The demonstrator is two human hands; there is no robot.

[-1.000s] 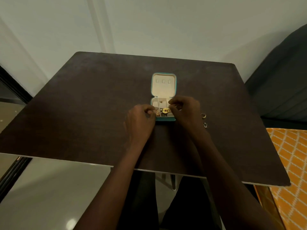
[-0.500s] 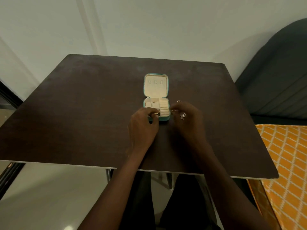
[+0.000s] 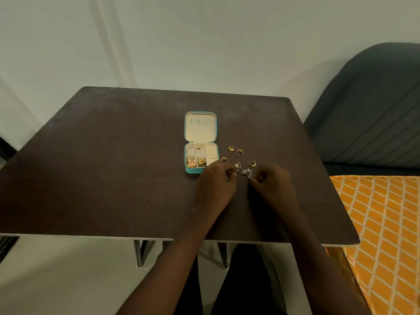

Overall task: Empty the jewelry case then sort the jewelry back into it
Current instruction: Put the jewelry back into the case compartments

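The small teal jewelry case (image 3: 190,170) lies open mid-table, its lid (image 3: 200,127) flat behind it. Gold pieces (image 3: 196,163) fill its near-left compartments. Several gold rings (image 3: 231,148) lie loose on the table to its right. My left hand (image 3: 216,181) is curled beside the case's near-right corner, fingertips pinched at a small triangle earring (image 3: 237,165); whether it grips it is unclear. My right hand (image 3: 272,186) pinches the edge of a silver cluster earring (image 3: 247,172) that rests on the table.
The dark wooden table (image 3: 113,178) stands against a white wall. A dark grey padded chair (image 3: 368,114) is at the right, with an orange patterned cloth (image 3: 381,223) below it. My legs show under the table's near edge.
Both hands left the case and moved right onto the table. The silver earring came along in my right hand. More rings now lie beside the case. The camera view shifted.
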